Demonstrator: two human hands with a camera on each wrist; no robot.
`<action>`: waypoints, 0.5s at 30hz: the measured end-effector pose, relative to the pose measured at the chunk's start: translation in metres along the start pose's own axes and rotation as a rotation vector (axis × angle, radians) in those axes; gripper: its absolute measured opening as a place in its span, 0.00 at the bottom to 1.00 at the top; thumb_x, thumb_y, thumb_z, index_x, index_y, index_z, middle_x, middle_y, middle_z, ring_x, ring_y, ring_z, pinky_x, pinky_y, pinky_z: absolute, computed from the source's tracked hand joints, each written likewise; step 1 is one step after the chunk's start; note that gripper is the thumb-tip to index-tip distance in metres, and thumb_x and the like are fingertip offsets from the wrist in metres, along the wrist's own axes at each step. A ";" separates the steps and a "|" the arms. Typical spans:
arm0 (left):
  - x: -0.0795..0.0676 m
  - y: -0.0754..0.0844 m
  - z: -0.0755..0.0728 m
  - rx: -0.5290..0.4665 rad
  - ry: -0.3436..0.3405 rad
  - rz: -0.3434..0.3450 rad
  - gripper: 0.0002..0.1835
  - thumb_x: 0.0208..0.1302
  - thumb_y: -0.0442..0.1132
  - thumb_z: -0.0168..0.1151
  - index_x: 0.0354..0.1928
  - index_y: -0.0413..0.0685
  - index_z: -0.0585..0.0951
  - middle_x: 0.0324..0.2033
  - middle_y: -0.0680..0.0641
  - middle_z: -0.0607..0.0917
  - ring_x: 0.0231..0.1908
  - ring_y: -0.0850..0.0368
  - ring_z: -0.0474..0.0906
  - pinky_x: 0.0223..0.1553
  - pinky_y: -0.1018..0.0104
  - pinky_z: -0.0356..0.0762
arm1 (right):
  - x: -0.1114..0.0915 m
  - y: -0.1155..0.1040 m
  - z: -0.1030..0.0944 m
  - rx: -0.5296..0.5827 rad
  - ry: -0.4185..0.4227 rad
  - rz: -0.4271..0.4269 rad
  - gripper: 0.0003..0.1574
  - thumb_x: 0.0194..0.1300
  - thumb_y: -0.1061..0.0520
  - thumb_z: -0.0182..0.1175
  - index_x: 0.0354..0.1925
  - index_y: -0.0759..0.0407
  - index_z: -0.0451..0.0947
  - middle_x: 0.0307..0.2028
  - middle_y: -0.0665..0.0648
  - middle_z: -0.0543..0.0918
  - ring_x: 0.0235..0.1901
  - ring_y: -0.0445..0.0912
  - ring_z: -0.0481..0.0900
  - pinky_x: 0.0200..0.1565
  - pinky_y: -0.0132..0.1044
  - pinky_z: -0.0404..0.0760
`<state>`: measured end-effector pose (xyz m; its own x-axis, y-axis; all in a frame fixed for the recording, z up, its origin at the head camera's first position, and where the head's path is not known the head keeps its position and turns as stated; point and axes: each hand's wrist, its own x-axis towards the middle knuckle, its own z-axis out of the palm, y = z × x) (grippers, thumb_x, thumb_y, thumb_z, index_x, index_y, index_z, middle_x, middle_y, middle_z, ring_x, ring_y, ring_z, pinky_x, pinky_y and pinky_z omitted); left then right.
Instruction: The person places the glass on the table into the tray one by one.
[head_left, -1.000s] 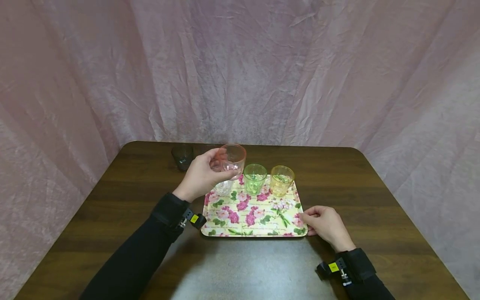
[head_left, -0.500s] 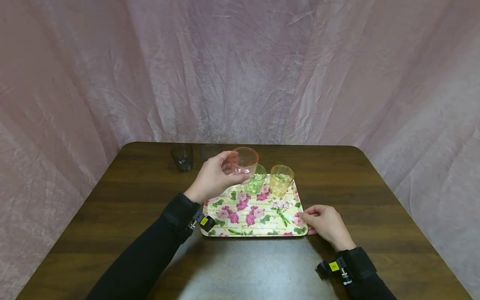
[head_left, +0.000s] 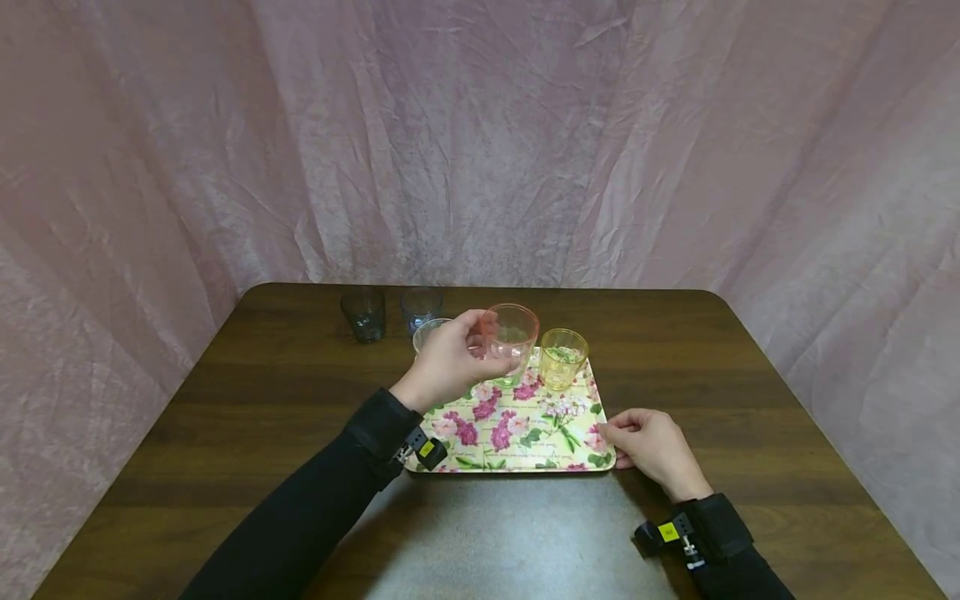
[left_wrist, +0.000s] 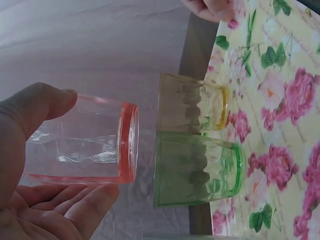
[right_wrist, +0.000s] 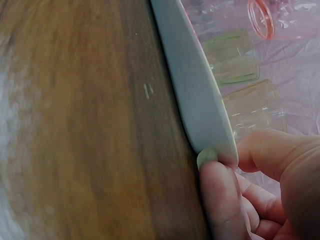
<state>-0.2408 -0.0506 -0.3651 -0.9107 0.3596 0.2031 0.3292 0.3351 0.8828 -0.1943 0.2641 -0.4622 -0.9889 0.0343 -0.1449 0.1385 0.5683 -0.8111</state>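
Note:
My left hand (head_left: pixel 448 358) grips a pink-tinted glass (head_left: pixel 512 329) round its side, thumb on one side and fingers on the other. The glass is held up over the back of a floral tray (head_left: pixel 495 454). In the left wrist view, its base faces the green glass (left_wrist: pixel 197 170) and yellow glass (left_wrist: pixel 192 102) with a gap between. From the head, it hides most of the green glass. The yellow glass (head_left: pixel 564 358) stands at the tray's back right. Near the tray's front right corner, my right hand (head_left: pixel 656 450) pinches the rim between thumb and fingers.
A clear glass (head_left: pixel 426 331) stands at the tray's back left, partly behind my left hand. Beyond it, a bluish glass (head_left: pixel 421 307) and a dark grey glass (head_left: pixel 364 315) stand on the wooden table (head_left: pixel 262 400). A pink curtain (head_left: pixel 480 150) hangs behind.
My left hand has carried the pink glass rightward and slightly toward me, from over the clear glass to in front of the green one. The bluish glass has come into view. My right hand stays put.

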 end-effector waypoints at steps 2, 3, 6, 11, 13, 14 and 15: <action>0.000 0.000 0.002 0.025 0.002 0.008 0.40 0.57 0.42 0.75 0.67 0.37 0.67 0.57 0.45 0.75 0.53 0.60 0.73 0.55 0.59 0.76 | 0.000 0.000 0.000 -0.002 0.000 -0.002 0.16 0.64 0.53 0.69 0.38 0.66 0.83 0.26 0.57 0.83 0.21 0.48 0.81 0.24 0.37 0.85; 0.000 0.000 0.003 0.039 0.002 0.011 0.40 0.57 0.43 0.75 0.67 0.37 0.67 0.57 0.45 0.76 0.53 0.59 0.73 0.55 0.59 0.75 | 0.000 0.000 0.000 -0.003 0.000 -0.004 0.16 0.64 0.53 0.69 0.38 0.66 0.83 0.26 0.57 0.83 0.21 0.48 0.81 0.24 0.37 0.85; 0.000 0.001 0.006 0.065 0.000 0.017 0.40 0.57 0.45 0.75 0.67 0.39 0.67 0.58 0.45 0.76 0.54 0.59 0.73 0.56 0.59 0.74 | 0.000 0.001 0.000 0.000 -0.006 -0.011 0.16 0.64 0.53 0.69 0.38 0.66 0.83 0.26 0.57 0.82 0.21 0.48 0.81 0.24 0.37 0.85; 0.001 0.001 0.012 0.076 -0.007 0.011 0.38 0.57 0.45 0.75 0.66 0.41 0.68 0.58 0.46 0.76 0.54 0.60 0.73 0.56 0.60 0.74 | 0.000 0.003 0.000 0.005 -0.010 -0.029 0.15 0.65 0.52 0.68 0.38 0.66 0.82 0.26 0.57 0.82 0.21 0.49 0.82 0.24 0.38 0.85; 0.001 0.000 0.014 0.086 -0.005 0.015 0.38 0.57 0.45 0.75 0.66 0.41 0.69 0.57 0.47 0.76 0.53 0.60 0.73 0.55 0.60 0.75 | 0.000 0.003 0.000 0.006 -0.008 -0.032 0.15 0.65 0.53 0.68 0.37 0.66 0.82 0.25 0.57 0.82 0.21 0.49 0.82 0.24 0.38 0.85; 0.001 0.000 0.015 0.083 -0.005 0.016 0.39 0.57 0.45 0.75 0.67 0.40 0.68 0.57 0.48 0.76 0.53 0.59 0.73 0.55 0.60 0.75 | 0.000 0.003 0.000 0.006 -0.006 -0.033 0.15 0.65 0.53 0.68 0.37 0.66 0.82 0.25 0.57 0.82 0.21 0.49 0.82 0.24 0.38 0.85; 0.001 0.000 0.016 0.086 -0.003 0.017 0.39 0.57 0.45 0.75 0.66 0.40 0.69 0.57 0.48 0.76 0.53 0.60 0.74 0.55 0.60 0.75 | 0.000 0.003 0.000 0.005 -0.005 -0.032 0.15 0.65 0.53 0.68 0.37 0.66 0.82 0.25 0.57 0.82 0.21 0.49 0.82 0.23 0.38 0.85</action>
<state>-0.2380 -0.0360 -0.3719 -0.9042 0.3682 0.2167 0.3650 0.4023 0.8396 -0.1936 0.2658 -0.4648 -0.9925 0.0122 -0.1213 0.1069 0.5651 -0.8180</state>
